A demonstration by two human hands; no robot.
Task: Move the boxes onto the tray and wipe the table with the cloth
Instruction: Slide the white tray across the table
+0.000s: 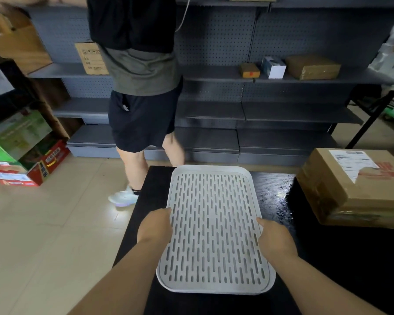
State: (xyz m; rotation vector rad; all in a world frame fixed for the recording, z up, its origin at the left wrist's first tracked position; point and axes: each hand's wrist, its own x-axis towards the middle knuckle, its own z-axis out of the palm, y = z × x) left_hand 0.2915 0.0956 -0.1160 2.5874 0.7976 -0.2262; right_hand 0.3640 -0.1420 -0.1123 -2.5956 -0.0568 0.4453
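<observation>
A white slotted tray (pixel 212 173) lies on the black table (pixel 275 192), long side running away from me. My left hand (pixel 155 226) grips the tray's left edge and my right hand (pixel 275 239) grips its right edge, fingers curled under the rim. Nothing lies on the tray. A large taped cardboard box (pixel 355 189) with a shipping label sits at the table's right side. Three small boxes stand on the grey shelf behind: a small brown one (pixel 250 70), a white and blue one (pixel 273 67), and a flat brown one (pixel 313 67). No cloth is in view.
A person in dark shorts (pixel 141 119) stands between the table and the grey shelving (pixel 214 73), back to me. Coloured cartons (pixel 21 153) are stacked on the floor at left. A black-legged table (pixel 371 117) stands at far right. Tiled floor lies left of the table.
</observation>
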